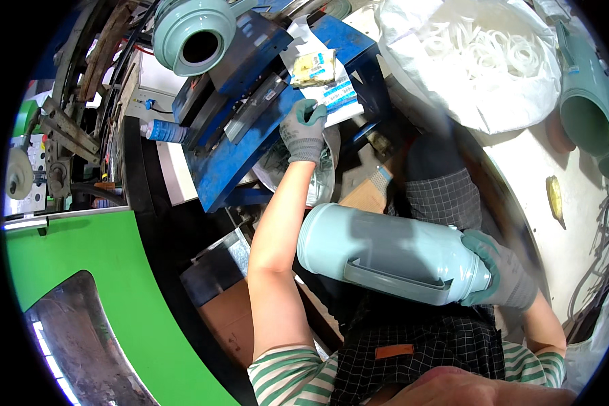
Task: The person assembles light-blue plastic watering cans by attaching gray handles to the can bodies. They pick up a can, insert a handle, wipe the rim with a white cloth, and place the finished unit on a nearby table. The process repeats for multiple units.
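Observation:
A pale green thermos jug shell (392, 237) with a long side handle lies sideways across my lap. My right hand (499, 272), in a grey and green glove, is closed around its narrower right end. Farther forward, my left hand (303, 130) wears the same kind of glove. Its thumb and fingers are curled into a pinch at the near edge of a white sheet with blue printed labels (340, 101); what sits between the fingertips is too small to make out. Just beyond it, a small yellow and blue printed packet (313, 68) rests on the papers.
Another pale green jug (172, 40) stands on the blue metal bench (240, 159). A blue and white bottle (166, 131) lies by its left side. At the right are a white sack of translucent rings (480, 54) and open green shells (585, 115). A green machine panel (115, 264) fills the left.

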Available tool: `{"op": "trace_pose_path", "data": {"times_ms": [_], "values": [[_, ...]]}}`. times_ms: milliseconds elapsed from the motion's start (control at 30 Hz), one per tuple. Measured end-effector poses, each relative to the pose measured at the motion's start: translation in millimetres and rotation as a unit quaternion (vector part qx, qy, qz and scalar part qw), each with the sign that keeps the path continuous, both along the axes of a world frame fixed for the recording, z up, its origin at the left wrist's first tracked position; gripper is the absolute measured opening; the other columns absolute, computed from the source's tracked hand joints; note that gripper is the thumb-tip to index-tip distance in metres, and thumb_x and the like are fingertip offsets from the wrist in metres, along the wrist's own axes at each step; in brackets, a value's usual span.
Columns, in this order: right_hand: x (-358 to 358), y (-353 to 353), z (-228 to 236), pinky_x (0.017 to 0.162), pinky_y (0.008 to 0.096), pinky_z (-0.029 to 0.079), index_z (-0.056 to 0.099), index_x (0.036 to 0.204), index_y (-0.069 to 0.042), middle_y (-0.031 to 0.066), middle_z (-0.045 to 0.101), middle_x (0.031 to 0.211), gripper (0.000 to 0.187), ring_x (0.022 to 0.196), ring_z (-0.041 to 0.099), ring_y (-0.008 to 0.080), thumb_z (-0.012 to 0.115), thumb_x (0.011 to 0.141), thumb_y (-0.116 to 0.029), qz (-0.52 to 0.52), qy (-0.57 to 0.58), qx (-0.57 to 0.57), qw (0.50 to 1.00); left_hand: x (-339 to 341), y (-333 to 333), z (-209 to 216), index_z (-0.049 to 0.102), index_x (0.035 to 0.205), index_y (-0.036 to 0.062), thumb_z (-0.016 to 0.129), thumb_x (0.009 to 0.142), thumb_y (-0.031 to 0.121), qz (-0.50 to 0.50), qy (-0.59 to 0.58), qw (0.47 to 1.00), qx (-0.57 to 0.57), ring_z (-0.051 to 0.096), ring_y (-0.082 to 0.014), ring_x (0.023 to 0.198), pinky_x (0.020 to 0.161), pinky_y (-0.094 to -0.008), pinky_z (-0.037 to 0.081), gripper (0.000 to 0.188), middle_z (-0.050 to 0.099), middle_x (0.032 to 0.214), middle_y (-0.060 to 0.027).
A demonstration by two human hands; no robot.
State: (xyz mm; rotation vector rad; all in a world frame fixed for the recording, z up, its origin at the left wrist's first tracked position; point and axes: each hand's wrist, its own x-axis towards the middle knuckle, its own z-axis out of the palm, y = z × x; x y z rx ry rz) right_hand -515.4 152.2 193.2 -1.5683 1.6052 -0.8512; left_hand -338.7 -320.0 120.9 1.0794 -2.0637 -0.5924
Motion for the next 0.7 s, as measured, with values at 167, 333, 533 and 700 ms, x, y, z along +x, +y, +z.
{"op": "trace_pose_path", "data": {"times_ms": [167,333,533,700], "values": [[-2.8,-3.3,11.6,0.113,0.0469,0.048,0.042,0.158,-0.007,0.0222,0.050,0.153,0.120,0.133,0.060,0.0385,0.099,0.062,-0.049,0.012,-0.037,0.041,0.998,7.2,-10.3,-13.9,0.075,0.099,0.0025,0.087,0.082,0.012,-0.017,0.048,0.995,0.090,0.072,-0.0184,0.082,0.078,-0.0305,0.056,0.023,0.076,0.092,-0.0109],[-0.9,-0.1,13.4,0.117,0.0455,0.045,0.032,0.164,-0.006,0.0199,0.046,0.160,0.128,0.140,0.055,0.0344,0.101,0.062,-0.042,-0.022,-0.147,0.132,0.980,26.2,10.9,22.6,0.076,0.093,0.0073,0.086,0.076,0.006,-0.050,-0.103,0.990,-0.082,0.069,-0.0234,0.096,0.082,-0.0321,0.055,0.020,0.070,0.104,-0.0089],[26.4,3.9,-12.3,0.118,0.0453,0.043,0.028,0.165,-0.003,0.0203,0.050,0.157,0.130,0.143,0.052,0.0315,0.101,0.065,-0.045,-0.145,-0.298,0.063,0.941,93.4,106.5,129.5,0.074,0.091,0.0024,0.083,0.084,0.004,0.023,0.192,0.981,-0.025,0.064,-0.0163,0.080,0.074,-0.0293,0.052,0.011,0.069,0.093,-0.0051],[67.1,-1.4,-32.7,0.117,0.0442,0.043,0.026,0.165,-0.002,0.0208,0.047,0.159,0.130,0.143,0.050,0.0307,0.099,0.068,-0.049,-0.125,-0.155,-0.007,0.980,149.9,204.9,126.0,0.072,0.096,0.0020,0.077,0.094,0.012,0.137,0.317,0.899,0.269,0.057,-0.0081,0.063,0.055,-0.0213,0.043,0.011,0.064,0.078,-0.0009]]}}
